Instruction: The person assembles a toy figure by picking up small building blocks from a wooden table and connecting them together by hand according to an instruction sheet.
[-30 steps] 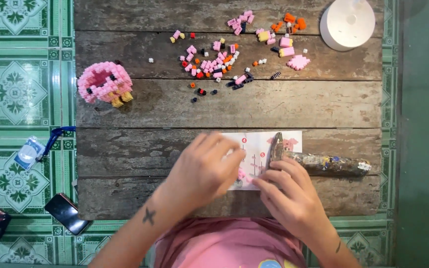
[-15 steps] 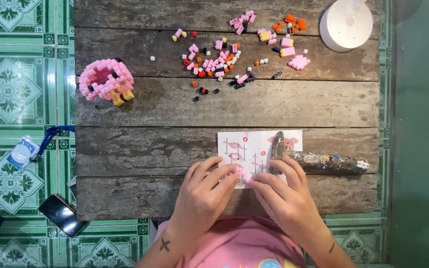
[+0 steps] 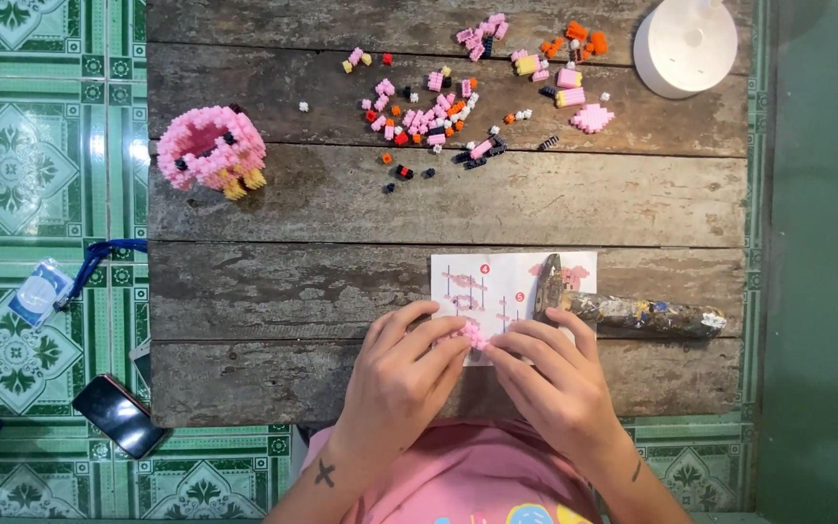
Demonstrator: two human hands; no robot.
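Observation:
My left hand (image 3: 402, 378) and my right hand (image 3: 553, 376) meet at the near edge of a wooden plank table (image 3: 341, 209). Together their fingertips pinch a small pink brick piece (image 3: 474, 336). Under them lies a white instruction sheet (image 3: 497, 286) with pink diagrams. A hammer (image 3: 623, 311) with a paint-flecked handle rests across the sheet's right side, just beyond my right hand.
A part-built pink brick figure (image 3: 211, 148) stands at the left. Loose pink, orange, black and white bricks (image 3: 438, 112) are scattered at the far side. A white round object (image 3: 686, 44) sits at the far right corner. A phone (image 3: 118, 414) and a tag on a blue strap (image 3: 46, 289) lie on the green tiled floor.
My hands have drawn back toward me off the sheet, uncovering more of it, and now close together on the small pink piece. The view has shifted slightly.

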